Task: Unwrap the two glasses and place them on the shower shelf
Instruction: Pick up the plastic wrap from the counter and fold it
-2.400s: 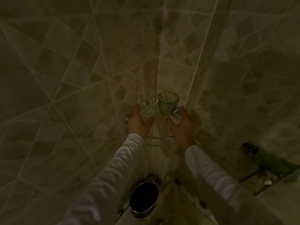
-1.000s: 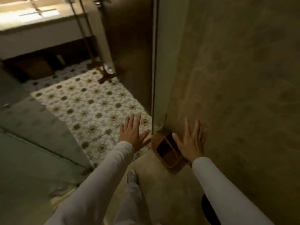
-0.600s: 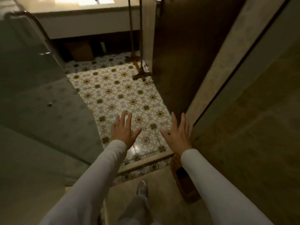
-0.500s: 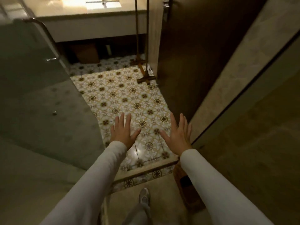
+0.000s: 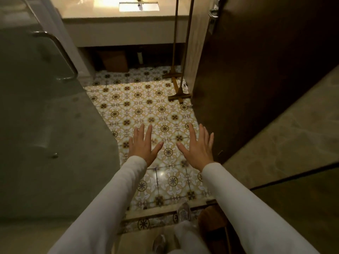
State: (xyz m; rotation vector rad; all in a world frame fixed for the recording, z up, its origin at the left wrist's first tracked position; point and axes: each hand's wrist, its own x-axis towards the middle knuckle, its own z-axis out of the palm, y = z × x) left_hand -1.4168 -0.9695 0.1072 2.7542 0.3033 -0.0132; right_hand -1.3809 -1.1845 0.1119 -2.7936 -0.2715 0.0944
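Neither glass nor the shower shelf is in view. My left hand [image 5: 144, 144] and my right hand [image 5: 198, 147] are held out in front of me, palms down, fingers spread, holding nothing. They hover side by side above the patterned floor tiles [image 5: 146, 110], in white sleeves. My feet [image 5: 183, 210] show at the shower's threshold [image 5: 159, 210] below them.
A glass shower door [image 5: 45, 116] with a metal handle [image 5: 60, 50] stands at the left. A dark wooden door [image 5: 256, 70] is at the right. A lit vanity counter with a sink [image 5: 128, 8] lies ahead, a wooden stand's feet [image 5: 178, 87] beside it. A brown bin [image 5: 212, 219] sits at lower right.
Earlier my hands held the two glasses at the corner shelf. I have since turned away towards the bathroom, and both hands are empty and spread; the view keeps moving forward over the threshold.
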